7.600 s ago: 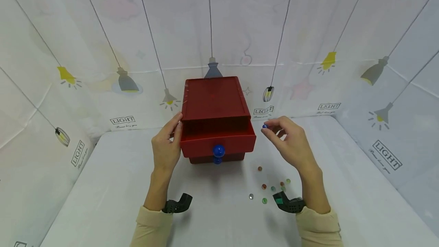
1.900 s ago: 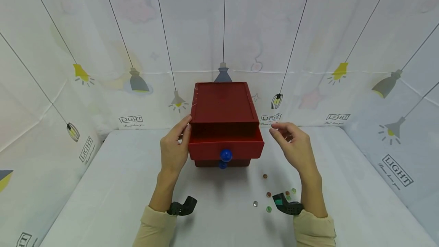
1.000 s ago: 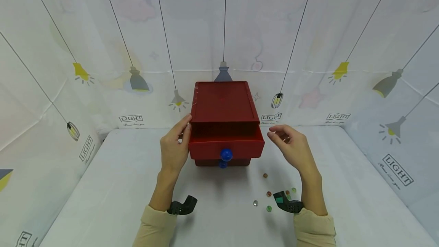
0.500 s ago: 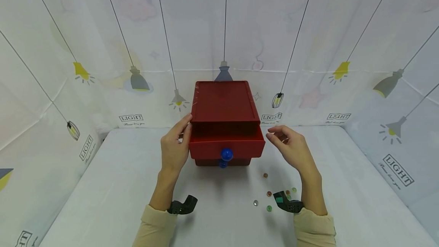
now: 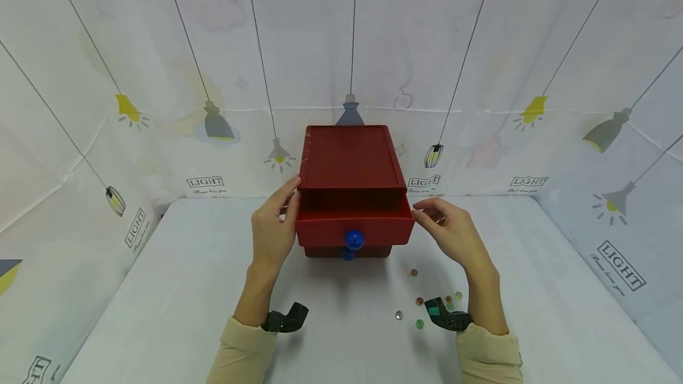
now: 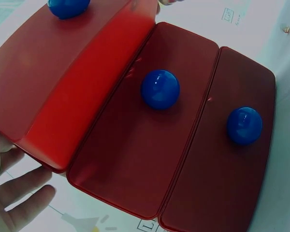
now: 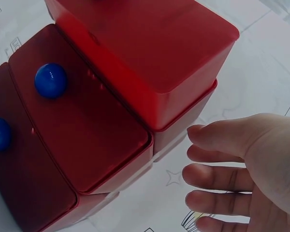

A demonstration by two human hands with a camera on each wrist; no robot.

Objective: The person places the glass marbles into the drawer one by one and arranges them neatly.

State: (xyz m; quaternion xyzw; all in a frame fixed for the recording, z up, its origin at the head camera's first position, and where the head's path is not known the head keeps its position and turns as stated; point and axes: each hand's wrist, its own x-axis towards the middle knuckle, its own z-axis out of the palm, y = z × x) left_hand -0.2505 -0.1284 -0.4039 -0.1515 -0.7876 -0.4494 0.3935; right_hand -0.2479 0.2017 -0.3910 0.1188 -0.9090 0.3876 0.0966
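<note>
Both of my hands are flanking the red plastic three-drawer chest (image 5: 349,162): my left hand (image 5: 273,230) is resting flat, fingers straight, against its left side, while my right hand (image 5: 445,230) is hovering loosely curled and empty just beside the pulled-out top drawer (image 5: 354,218) with its round blue knob (image 5: 354,239). Several small glass marbles (image 5: 419,301) are lying near my right wrist on the white table (image 5: 160,289). If my sleeve is sweeping them, they could roll away.
</note>
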